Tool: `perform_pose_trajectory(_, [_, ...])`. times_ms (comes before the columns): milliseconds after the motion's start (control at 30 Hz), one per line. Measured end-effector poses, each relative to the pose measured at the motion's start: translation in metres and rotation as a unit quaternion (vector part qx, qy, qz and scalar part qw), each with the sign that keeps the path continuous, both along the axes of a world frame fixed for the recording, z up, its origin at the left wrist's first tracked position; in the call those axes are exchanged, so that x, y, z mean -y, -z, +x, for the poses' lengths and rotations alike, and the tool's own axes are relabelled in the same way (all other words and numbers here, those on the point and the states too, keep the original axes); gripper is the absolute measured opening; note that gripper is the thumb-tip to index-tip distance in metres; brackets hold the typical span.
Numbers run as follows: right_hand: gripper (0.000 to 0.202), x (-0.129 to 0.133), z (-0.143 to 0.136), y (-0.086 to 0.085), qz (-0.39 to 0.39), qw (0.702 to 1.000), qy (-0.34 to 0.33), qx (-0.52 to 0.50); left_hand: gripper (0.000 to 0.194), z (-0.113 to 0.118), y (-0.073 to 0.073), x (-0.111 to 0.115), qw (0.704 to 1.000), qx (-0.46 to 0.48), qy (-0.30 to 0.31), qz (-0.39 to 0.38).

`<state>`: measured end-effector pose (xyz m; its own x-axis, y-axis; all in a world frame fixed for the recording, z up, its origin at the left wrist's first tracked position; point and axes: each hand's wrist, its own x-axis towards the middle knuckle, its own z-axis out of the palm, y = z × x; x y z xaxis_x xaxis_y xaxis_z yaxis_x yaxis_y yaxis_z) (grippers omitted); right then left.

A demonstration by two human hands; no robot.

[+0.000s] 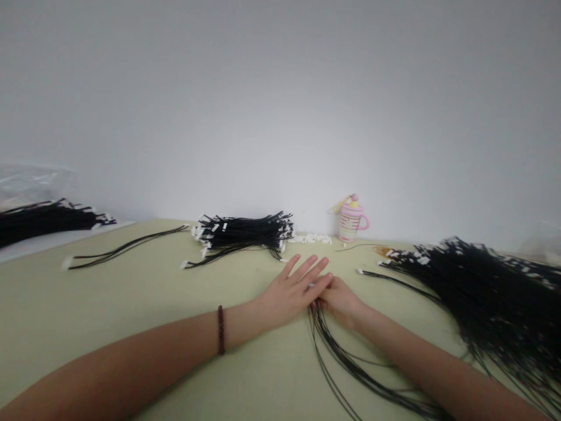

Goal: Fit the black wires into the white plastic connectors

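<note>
My left hand (291, 292) is held back-up over the middle of the table, its fingers stretched out and fanned apart. Its index finger lies over the fingers of my right hand (342, 299); its thumb is hidden. Closed fingers of my right hand hold a bundle of thin black wire cables (339, 349) near the end. From there the cables hang down and curve right, passing under my right forearm. A small white piece shows between the two hands, too blurred to make out fully. A dark bead bracelet (221, 330) circles my left wrist.
A stack of black cables with white connectors (241, 231) lies ahead, beside loose white connectors (313, 238). Left of it rests a separate cable (131, 242). A pink cup-shaped item (350, 221) stands by the wall. A large cable pile (495, 292) covers the right; another pile (48, 219) is far left.
</note>
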<state>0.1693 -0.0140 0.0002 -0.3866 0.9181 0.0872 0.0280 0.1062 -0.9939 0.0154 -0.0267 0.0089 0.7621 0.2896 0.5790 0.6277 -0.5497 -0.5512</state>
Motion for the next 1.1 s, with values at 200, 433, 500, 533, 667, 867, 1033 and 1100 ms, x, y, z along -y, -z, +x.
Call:
perform_pose_trajectory(200, [0.01,0.003,-0.006,0.001,-0.081,0.988,0.031,-0.129,0.047,0.0,0.0,0.001,0.999,-0.022,0.023,0.015])
perform_pose_trajectory(433, [0.011,-0.016,0.007,-0.004,-0.089,0.964,0.07,-0.239,0.044,-0.002,0.001,-0.003,0.996,-0.038,0.074,-0.015])
perform_pose_trajectory(500, [0.013,-0.018,0.012,-0.01,-0.095,0.964,0.06,-0.24,0.042,-0.005,0.003,-0.006,0.992,-0.047,0.111,-0.027])
perform_pose_trajectory(533, [0.015,-0.018,0.015,-0.013,-0.096,0.966,0.044,-0.236,0.041,-0.006,0.004,-0.007,0.99,-0.048,0.126,-0.033])
perform_pose_trajectory(667, [0.025,-0.019,0.033,-0.027,-0.069,0.977,-0.041,-0.197,0.036,-0.008,0.006,-0.01,0.985,-0.041,0.162,-0.052])
perform_pose_trajectory(867, [0.04,-0.031,0.063,-0.025,-0.051,0.992,-0.079,-0.086,0.038,-0.006,0.005,-0.011,0.978,-0.054,0.156,-0.129])
perform_pose_trajectory(1033, [0.036,-0.04,0.073,-0.015,-0.076,0.992,-0.079,-0.063,0.051,-0.007,0.01,-0.018,0.964,-0.015,0.175,-0.2])
perform_pose_trajectory(1100, [0.033,-0.04,0.074,-0.016,-0.072,0.996,-0.055,-0.022,0.055,-0.008,0.014,-0.021,0.958,0.025,0.173,-0.226])
